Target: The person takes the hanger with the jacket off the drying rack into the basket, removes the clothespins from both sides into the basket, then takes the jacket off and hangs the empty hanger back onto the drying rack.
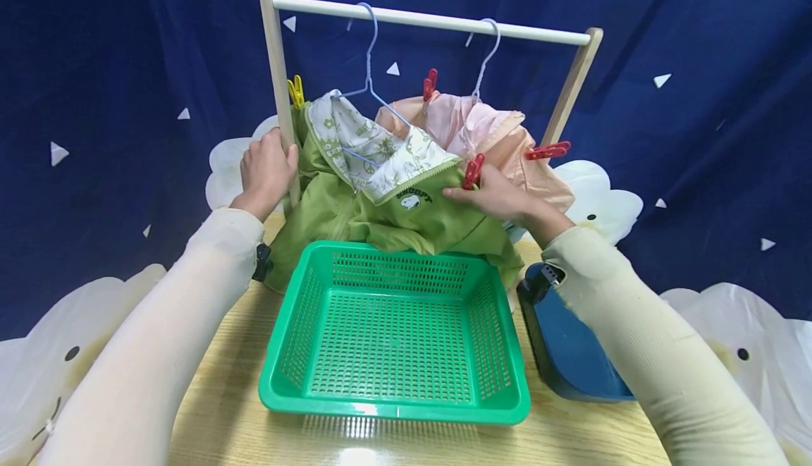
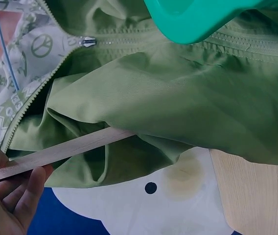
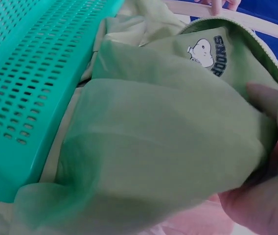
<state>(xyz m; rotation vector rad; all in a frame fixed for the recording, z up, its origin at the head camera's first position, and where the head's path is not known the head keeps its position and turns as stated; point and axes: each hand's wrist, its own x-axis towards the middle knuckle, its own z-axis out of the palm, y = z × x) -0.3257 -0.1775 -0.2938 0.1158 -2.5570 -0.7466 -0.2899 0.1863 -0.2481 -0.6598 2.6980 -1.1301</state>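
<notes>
My left hand grips the left wooden post of a small clothes rack, and its curled fingers show in the left wrist view. A green zip jacket with a white patterned lining and a Snoopy print hangs on a blue hanger. At the jacket's right shoulder, my right hand pinches the green fabric, thumb over the front. A red clothespin stands right at those fingers. The yellow clothespin sits on the opposite shoulder.
A green perforated basket stands in front, its far rim against the jacket. Right of it is a blue bin. Behind hangs a pink and peach jacket with red clothespins under the white rail.
</notes>
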